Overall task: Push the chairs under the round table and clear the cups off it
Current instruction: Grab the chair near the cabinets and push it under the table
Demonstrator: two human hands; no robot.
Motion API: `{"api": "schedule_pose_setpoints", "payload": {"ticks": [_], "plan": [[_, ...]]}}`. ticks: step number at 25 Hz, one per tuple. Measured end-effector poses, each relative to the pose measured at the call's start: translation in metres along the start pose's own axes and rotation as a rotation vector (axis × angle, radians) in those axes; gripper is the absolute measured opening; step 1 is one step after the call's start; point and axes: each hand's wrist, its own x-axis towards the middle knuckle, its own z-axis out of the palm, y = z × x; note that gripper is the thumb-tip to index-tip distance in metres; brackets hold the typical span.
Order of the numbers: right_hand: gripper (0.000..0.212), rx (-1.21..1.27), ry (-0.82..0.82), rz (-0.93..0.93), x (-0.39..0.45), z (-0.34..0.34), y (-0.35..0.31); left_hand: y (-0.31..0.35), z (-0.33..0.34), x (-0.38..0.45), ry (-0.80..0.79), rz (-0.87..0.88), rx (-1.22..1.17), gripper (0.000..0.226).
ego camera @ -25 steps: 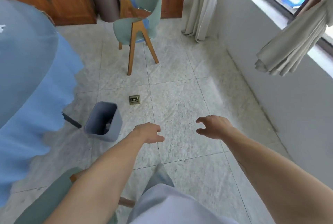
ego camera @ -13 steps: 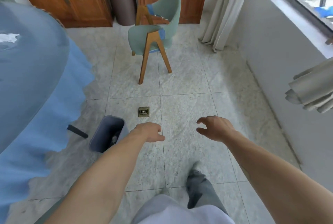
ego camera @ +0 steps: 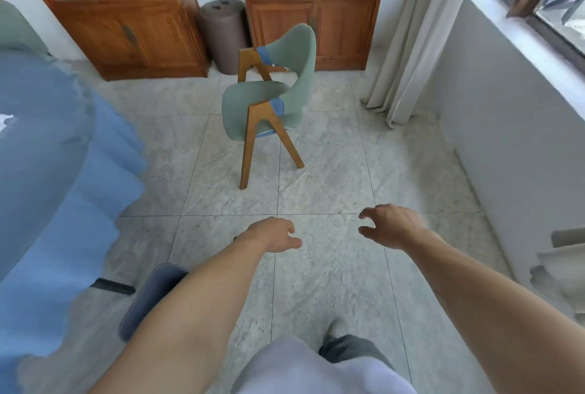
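At twelve o'clock from us, in the middle of the tiled floor, stands the green chair (ego camera: 269, 102), upright on its angled wooden legs and well apart from the round table (ego camera: 41, 146), which fills the view at nine o'clock under a blue cloth. The chair's seat faces toward nine o'clock and its curved back sits on the three o'clock side.

We judge the chair to be rigid and moderately light: a padded fabric shell on a slim timber frame. The legs should slide on the smooth tile, though the splayed feet may catch on a grout line. The best purchase appears to be the top edge of the curved backrest, or the wooden uprights just below it; the upholstery is soft and gives a poorer grip.

Our left hand (ego camera: 273, 235) is extended toward the chair with its fingers loosely curled, holding nothing. Our right hand (ego camera: 391, 226) is beside it at one o'clock, thumb and fingers spread in a loose claw, also holding nothing. Neither hand touches the chair.

A grey bin (ego camera: 152, 298) lies partly hidden under our left forearm at seven o'clock. Wooden cabinets (ego camera: 316, 16) line the far wall, a brown cylinder (ego camera: 223, 32) stands between them, and a curtain (ego camera: 408, 39) hangs at two o'clock. No cups can be made out on the table.
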Motion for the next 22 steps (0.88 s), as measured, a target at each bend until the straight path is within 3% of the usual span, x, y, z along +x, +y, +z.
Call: {"api": "schedule_pose_setpoints", "payload": {"ticks": [9, 22], "plan": [[0.044, -0.039, -0.012, -0.041, 0.143, -0.068, 0.075, 0.043, -0.115, 0.127, -0.004, 0.010, 0.024, 0.063], [0.045, -0.072, -0.070, -0.050, 0.396, -0.188, 0.108, 0.011, -0.329, 0.342, 0.011, 0.040, -0.013, 0.059]]}}
